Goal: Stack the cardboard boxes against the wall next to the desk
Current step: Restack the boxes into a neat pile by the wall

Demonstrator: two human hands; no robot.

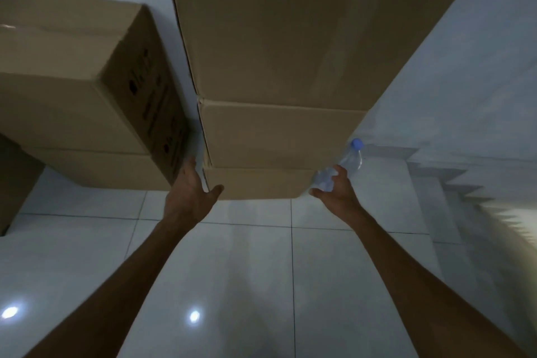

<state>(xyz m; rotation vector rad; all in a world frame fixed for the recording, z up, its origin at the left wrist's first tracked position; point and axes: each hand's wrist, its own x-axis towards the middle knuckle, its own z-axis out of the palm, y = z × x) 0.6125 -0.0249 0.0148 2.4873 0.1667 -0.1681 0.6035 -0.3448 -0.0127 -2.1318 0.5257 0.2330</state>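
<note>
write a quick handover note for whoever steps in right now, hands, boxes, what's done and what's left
Left hand: open, at the left corner of the bottom box, thumb on its front.
Right hand: open, at the right corner, beside a clear water bottle standing on the floor.
Done: three-box stack stands at the wall; a lower second stack sits to its left.
Left: square the bottom box, mind the bottle. Desk not in view.

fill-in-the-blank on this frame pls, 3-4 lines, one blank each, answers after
1. The centre stack shows ____ cardboard boxes, one on another.
2. The clear bottle beside the right hand has a ____ cap.
3. The left hand is at the stack's bottom-____ corner.
4. The floor is laid with ____.

Missing words: three; blue; left; tiles
</note>
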